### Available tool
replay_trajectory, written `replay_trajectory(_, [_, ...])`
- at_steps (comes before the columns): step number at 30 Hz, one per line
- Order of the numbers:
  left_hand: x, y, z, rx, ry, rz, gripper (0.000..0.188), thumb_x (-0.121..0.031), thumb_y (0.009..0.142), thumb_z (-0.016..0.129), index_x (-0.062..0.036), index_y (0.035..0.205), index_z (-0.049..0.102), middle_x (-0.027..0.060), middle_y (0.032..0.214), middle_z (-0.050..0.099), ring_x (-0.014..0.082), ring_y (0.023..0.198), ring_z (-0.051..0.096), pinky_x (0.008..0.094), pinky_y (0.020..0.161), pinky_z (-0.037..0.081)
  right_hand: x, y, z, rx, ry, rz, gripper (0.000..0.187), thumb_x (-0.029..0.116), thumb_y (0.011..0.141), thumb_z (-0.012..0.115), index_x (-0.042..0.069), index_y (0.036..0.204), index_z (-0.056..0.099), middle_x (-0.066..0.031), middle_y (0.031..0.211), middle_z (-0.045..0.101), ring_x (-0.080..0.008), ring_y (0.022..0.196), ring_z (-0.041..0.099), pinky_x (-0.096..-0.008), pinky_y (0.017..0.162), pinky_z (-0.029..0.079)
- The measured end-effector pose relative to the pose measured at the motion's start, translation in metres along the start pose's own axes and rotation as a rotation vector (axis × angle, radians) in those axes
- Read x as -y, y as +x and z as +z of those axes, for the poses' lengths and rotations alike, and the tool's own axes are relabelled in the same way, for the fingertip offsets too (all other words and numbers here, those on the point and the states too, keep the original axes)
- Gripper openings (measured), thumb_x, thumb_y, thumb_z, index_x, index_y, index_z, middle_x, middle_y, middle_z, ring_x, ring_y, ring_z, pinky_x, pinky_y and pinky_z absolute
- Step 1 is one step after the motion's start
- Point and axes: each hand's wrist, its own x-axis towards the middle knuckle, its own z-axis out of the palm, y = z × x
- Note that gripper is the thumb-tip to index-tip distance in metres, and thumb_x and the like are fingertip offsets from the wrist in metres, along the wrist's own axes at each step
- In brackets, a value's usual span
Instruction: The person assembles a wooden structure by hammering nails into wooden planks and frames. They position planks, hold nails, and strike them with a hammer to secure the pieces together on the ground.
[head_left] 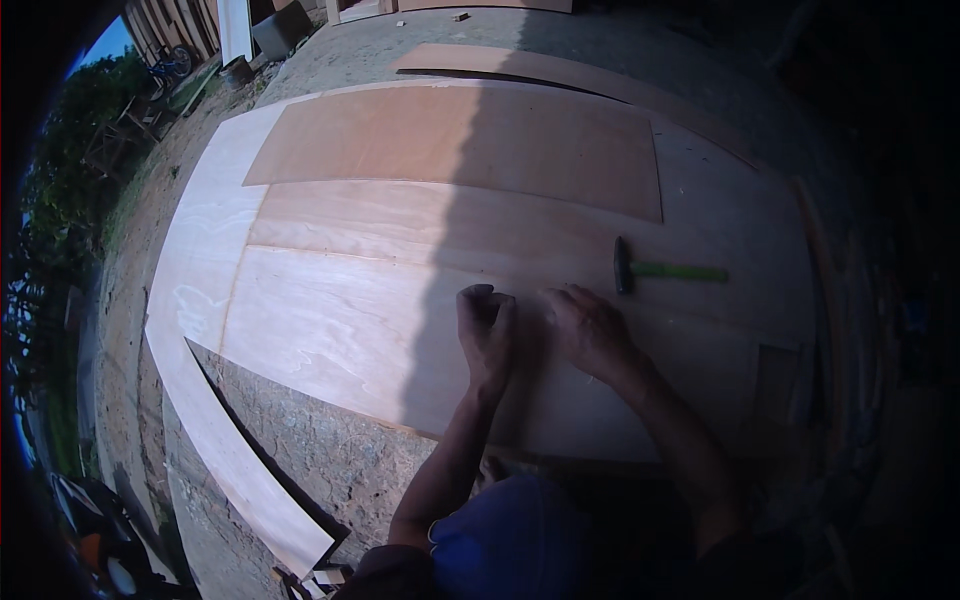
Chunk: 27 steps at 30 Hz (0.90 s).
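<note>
Both my hands are just above a large pale plywood sheet point(330, 310), on the shaded side of a shadow edge. My left hand point(487, 325) is closed, its fingers curled in toward the thumb; whatever lies inside is hidden. Beside it, a short gap away, my right hand point(588, 325) has its fingers bent together and pointing toward the left one. Anything between those fingertips is too small to make out. A hammer point(670, 271) with a dark head and green handle rests on the wood beyond my right hand, touched by neither hand.
A browner rectangular panel point(370, 135) lies across the far part of the sheet. Beyond that is a long thin board point(520, 65) on the concrete. Another narrow strip point(245, 470) reaches toward me at the near left, over rough ground point(320, 415). A bicycle point(172, 65) stands far left.
</note>
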Motion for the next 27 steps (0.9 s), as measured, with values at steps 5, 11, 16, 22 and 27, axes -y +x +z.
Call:
replay_trajectory(5, [0.003,0.047,-0.027,-0.068,0.445,0.205,0.036,-0.013,0.092,0.062,-0.0033,0.123,0.049,0.0142,0.100,0.069,0.0326,0.100,0.062,0.0480,0.093,0.045,-0.101,-0.024,-0.055,-0.152,-0.274,0.263,0.044,0.002,0.088,0.062,0.001,0.131,0.056,-0.0194,0.118,0.057,-0.0378,0.114,0.054,-0.0468,0.098,0.044])
replay_trajectory(11, [0.007,0.057,-0.022,-0.033,0.587,0.230,0.035,-0.017,0.092,0.060,-0.0043,0.123,0.050,0.0102,0.099,0.072,0.0310,0.107,0.059,0.0458,0.101,0.037,-0.162,-0.052,-0.082,0.120,-0.549,0.399,0.045,0.010,0.087,0.061,0.005,0.132,0.055,-0.0203,0.124,0.055,-0.0385,0.121,0.052,-0.0488,0.104,0.042])
replay_trajectory(16, [0.012,0.059,-0.018,-0.008,0.590,0.235,0.034,-0.019,0.092,0.060,-0.0051,0.122,0.051,0.0089,0.098,0.073,0.0299,0.106,0.060,0.0452,0.100,0.037,-0.145,-0.040,-0.090,0.362,-0.502,0.471,0.040,0.015,0.091,0.058,0.001,0.127,0.052,-0.0242,0.117,0.061,-0.0413,0.112,0.059,-0.0504,0.096,0.046])
replay_trajectory(22, [0.013,0.059,-0.018,-0.032,0.749,0.271,0.029,-0.016,0.092,0.060,-0.0065,0.118,0.053,0.0065,0.097,0.074,0.0299,0.105,0.061,0.0451,0.096,0.040,-0.079,-0.041,-0.061,0.316,0.110,0.465,0.043,0.024,0.093,0.061,-0.002,0.125,0.047,-0.0275,0.093,0.066,-0.0434,0.089,0.067,-0.0484,0.077,0.050])
replay_trajectory(27, [0.017,0.060,-0.020,-0.028,0.722,0.336,0.028,-0.014,0.090,0.061,-0.0073,0.116,0.054,0.0083,0.096,0.073,0.0305,0.104,0.061,0.0451,0.094,0.041,-0.004,-0.030,-0.009,0.041,0.513,0.375,0.045,0.017,0.096,0.059,0.003,0.137,0.048,-0.0256,0.086,0.065,-0.0416,0.079,0.067,-0.0481,0.070,0.051])
